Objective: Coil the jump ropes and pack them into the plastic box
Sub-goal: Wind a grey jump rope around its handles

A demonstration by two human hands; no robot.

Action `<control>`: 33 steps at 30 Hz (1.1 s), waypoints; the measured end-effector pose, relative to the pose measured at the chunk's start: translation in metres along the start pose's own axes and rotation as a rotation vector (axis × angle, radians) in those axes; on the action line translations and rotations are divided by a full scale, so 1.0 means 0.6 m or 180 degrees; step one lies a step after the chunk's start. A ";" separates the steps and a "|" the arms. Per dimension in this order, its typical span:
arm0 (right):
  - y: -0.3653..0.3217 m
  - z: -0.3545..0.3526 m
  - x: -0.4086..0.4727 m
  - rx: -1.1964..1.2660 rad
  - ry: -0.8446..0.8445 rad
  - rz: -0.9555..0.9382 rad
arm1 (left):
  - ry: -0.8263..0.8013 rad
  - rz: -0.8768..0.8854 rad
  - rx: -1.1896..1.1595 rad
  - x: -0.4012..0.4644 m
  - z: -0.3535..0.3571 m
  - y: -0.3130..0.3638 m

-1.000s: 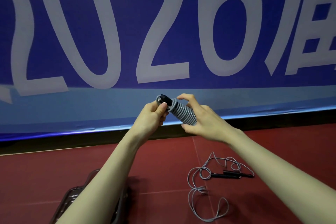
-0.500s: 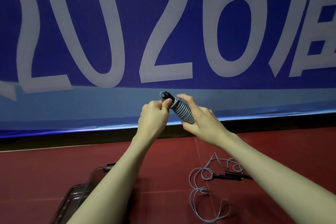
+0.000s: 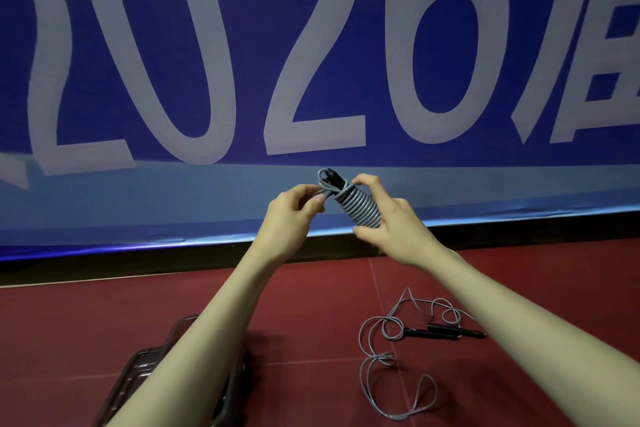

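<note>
A large blue banner [image 3: 311,45] fills the upper part of the view, printed with pale grey numerals reading "2026" and part of a further character at its right edge. Along the banner's lower part runs a lighter blue band [image 3: 138,204], creased near its bottom edge. Directly below the banner lies a dark strip [image 3: 104,263], and below that spreads a dark red floor [image 3: 69,322], crossed by thin seam lines, one running away from the banner and one roughly parallel to it.

left hand [image 3: 294,215]: bare | right hand [image 3: 394,229]: bare | forearms: bare, sleeveless
</note>
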State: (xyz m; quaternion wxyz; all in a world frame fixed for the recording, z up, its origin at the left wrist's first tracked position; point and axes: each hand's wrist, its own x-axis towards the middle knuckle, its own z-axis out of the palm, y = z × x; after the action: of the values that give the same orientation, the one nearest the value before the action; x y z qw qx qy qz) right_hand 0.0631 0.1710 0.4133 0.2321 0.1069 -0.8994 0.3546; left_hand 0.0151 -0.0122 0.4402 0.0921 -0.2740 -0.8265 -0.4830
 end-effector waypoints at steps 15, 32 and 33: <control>-0.025 0.000 -0.003 0.0686 0.0014 0.0158 | 0.0651 0.0564 -0.0171 -0.011 -0.003 0.000; -0.052 -0.004 0.015 0.2368 -0.0488 0.0585 | 0.0078 0.0136 -0.2829 0.001 -0.013 0.013; -0.052 -0.007 0.016 0.2478 -0.0520 0.0636 | 0.0061 0.0195 -0.2802 0.001 -0.015 0.015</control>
State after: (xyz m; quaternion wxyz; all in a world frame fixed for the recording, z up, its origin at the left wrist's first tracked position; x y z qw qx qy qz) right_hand 0.0675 0.1510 0.4393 0.0665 0.1268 -0.7194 0.6796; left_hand 0.0186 -0.0161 0.4518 -0.0115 -0.3070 -0.5327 -0.7886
